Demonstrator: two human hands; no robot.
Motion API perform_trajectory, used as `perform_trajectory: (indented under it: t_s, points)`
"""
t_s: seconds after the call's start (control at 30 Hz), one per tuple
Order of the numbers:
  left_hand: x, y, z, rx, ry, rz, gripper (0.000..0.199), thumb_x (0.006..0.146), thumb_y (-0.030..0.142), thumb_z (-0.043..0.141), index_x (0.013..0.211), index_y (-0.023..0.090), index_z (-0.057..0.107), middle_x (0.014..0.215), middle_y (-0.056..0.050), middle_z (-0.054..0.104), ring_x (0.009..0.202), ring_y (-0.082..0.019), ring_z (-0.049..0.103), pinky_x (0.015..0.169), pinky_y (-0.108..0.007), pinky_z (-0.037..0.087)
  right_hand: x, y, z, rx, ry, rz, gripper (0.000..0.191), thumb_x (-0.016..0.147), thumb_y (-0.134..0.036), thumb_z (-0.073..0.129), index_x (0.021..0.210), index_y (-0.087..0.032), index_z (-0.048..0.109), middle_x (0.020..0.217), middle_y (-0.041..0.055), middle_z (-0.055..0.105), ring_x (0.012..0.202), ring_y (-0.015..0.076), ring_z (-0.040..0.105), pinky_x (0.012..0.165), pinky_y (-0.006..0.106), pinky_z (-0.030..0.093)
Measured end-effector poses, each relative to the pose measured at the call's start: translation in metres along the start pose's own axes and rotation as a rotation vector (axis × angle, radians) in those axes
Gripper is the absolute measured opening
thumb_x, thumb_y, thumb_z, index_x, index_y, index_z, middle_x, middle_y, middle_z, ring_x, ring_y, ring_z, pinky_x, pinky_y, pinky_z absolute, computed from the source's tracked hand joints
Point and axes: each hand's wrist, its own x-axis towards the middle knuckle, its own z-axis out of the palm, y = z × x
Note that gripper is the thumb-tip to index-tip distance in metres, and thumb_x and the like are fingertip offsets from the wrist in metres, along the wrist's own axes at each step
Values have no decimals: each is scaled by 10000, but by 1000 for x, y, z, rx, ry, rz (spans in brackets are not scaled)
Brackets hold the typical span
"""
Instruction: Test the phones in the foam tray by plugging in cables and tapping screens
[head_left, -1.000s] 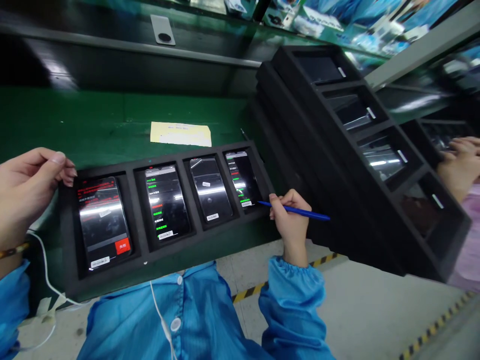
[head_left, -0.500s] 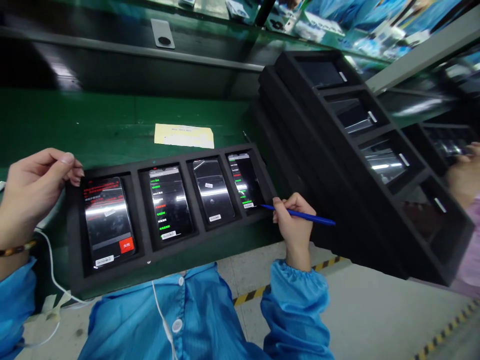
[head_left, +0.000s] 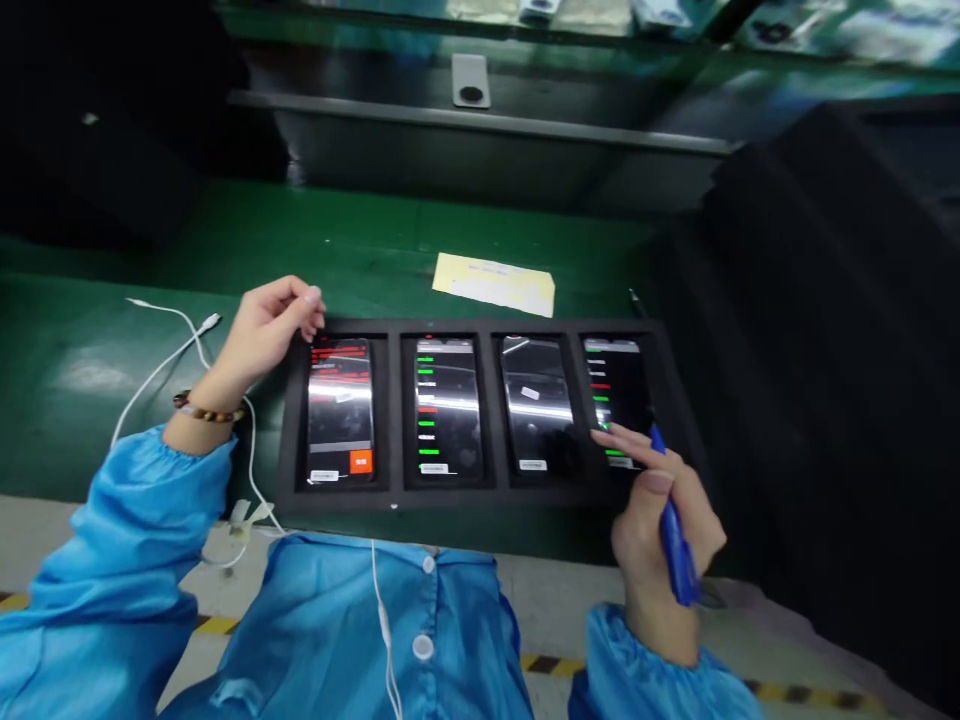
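A black foam tray (head_left: 395, 500) lies on the green bench with smartphones in its compartments. The leftmost phone (head_left: 340, 415) shows red text and an orange-red button. The second phone (head_left: 448, 420) and the rightmost phone (head_left: 616, 380) show lists in green, white and red. Between them, the third phone (head_left: 536, 425) has a dark screen with a small label. My left hand (head_left: 276, 325) is at the tray's upper left corner, fingers curled and thumb pressed in; anything inside them is hidden. My right hand (head_left: 667, 505) grips a blue pen (head_left: 675, 540), its fingers extending over the rightmost phone's lower part.
A yellow paper slip (head_left: 495, 285) lies behind the tray. White cables (head_left: 161, 365) run along the left. Tall black stacked trays (head_left: 810, 330) stand on the right, and a dark mass (head_left: 105, 120) fills the back left. A grey-white device (head_left: 470, 82) sits on the ledge.
The view has swung, so tray and hands sit farther right in the picture. My right hand has tilted the pen steeply upright and reached its fingers over the rightmost phone. My left hand stays at the tray corner.
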Motion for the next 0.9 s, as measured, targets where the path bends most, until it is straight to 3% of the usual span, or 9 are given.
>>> perform_trajectory:
  t_s: [0.13, 0.4, 0.9]
  points:
    - [-2, -1, 0, -33, -30, 10, 541, 898, 698, 895, 818, 193, 718, 718, -41, 705, 613, -122, 612, 588, -226, 518, -1, -15, 25, 13, -210, -211, 307, 1181, -409, 543, 1317, -254, 772, 1268, 110, 825, 1352, 369, 703, 1129, 574, 554]
    - [-3, -7, 3, -76, -80, 22, 603, 885, 764, 881, 828, 193, 695, 741, -53, 707, 619, -133, 619, 587, -235, 522, -3, -46, 59, 50, -367, -342, 276, 1131, -287, 632, 1396, -264, 705, 1332, 113, 812, 1376, 373, 685, 1138, 609, 559]
    - [-4, -9, 3, -75, -116, 48, 616, 930, 777, 832, 854, 182, 694, 749, -50, 695, 618, -127, 611, 614, -245, 539, -7, -56, 73, -34, -370, -397, 331, 1070, -206, 722, 1395, -264, 700, 1327, 115, 810, 1365, 385, 693, 1130, 623, 569]
